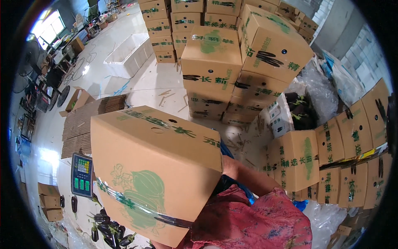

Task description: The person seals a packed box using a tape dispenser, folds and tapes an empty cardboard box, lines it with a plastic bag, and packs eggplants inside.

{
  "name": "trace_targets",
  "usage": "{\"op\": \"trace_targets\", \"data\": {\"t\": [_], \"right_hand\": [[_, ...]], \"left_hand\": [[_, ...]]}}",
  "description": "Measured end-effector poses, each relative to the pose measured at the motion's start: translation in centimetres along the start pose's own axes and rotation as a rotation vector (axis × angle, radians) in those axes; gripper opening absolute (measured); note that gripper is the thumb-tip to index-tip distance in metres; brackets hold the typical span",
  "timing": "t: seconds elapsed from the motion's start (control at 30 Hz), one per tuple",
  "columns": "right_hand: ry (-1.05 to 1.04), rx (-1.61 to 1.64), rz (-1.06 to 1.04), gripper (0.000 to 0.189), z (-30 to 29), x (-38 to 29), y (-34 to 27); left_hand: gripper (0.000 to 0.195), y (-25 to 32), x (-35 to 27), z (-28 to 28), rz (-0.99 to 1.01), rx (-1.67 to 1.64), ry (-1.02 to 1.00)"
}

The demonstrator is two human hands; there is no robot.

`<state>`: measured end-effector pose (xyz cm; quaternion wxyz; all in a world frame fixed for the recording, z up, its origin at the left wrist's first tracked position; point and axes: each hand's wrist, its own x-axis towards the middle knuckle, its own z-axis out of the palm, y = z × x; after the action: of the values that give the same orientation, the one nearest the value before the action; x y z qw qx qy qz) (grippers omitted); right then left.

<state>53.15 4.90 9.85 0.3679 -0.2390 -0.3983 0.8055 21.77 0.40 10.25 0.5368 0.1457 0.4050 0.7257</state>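
Observation:
A large taped cardboard box (155, 180) with green vegetable print is held up in front of my body, filling the lower middle of the view. My right hand (228, 165) is at its right side, fingers hidden behind the box. At the box's bottom edge a sliver of my left hand or forearm (158, 245) shows; the rest is covered. Beyond the box stand stacked cartons (211, 68) with similar print. Loose eggplants (108, 228) lie on the floor at lower left, beside a digital scale display (82, 175).
A white foam crate (127, 57) stands on the floor at upper left, above flattened corrugated cardboard (80, 124). On the right are a foam box of eggplants (300, 110), plastic wrap (320, 90) and more stacked cartons (354, 133). Cardboard scraps (238, 143) litter the floor.

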Motion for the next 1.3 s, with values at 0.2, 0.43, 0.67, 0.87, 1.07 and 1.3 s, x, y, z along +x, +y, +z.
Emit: {"op": "trace_targets", "data": {"t": [0.2, 0.43, 0.67, 0.87, 1.07, 1.3], "right_hand": [[0.033, 0.122, -0.230, 0.035, 0.9, 1.6, 0.5], [0.342, 0.057, -0.338, 0.035, -4.0, 6.2, -6.7], [0.575, 0.115, -0.713, 0.052, -8.2, 6.6, -15.3], [0.556, -0.098, -0.631, 0.055, -6.4, 3.4, -13.1], [0.638, -0.242, -0.620, 0.046, -10.9, 6.2, -14.5], [0.765, -0.224, -0.638, 0.055, -13.2, 8.3, -15.7]], "left_hand": [[0.064, -0.2, -0.3, 3.8, 0.048, -0.017, -0.070], [0.064, 0.8, 0.7, 11.0, 0.194, -0.067, -0.198], [0.062, -1.5, 9.0, 27.4, 0.430, 0.299, -0.438], [0.070, -5.6, 13.9, 32.0, 0.551, 0.676, -0.753], [0.064, -6.8, 16.6, 35.3, 0.350, 0.574, -0.872], [0.060, -8.7, 18.2, 37.2, 0.447, 0.584, -0.846]]}}
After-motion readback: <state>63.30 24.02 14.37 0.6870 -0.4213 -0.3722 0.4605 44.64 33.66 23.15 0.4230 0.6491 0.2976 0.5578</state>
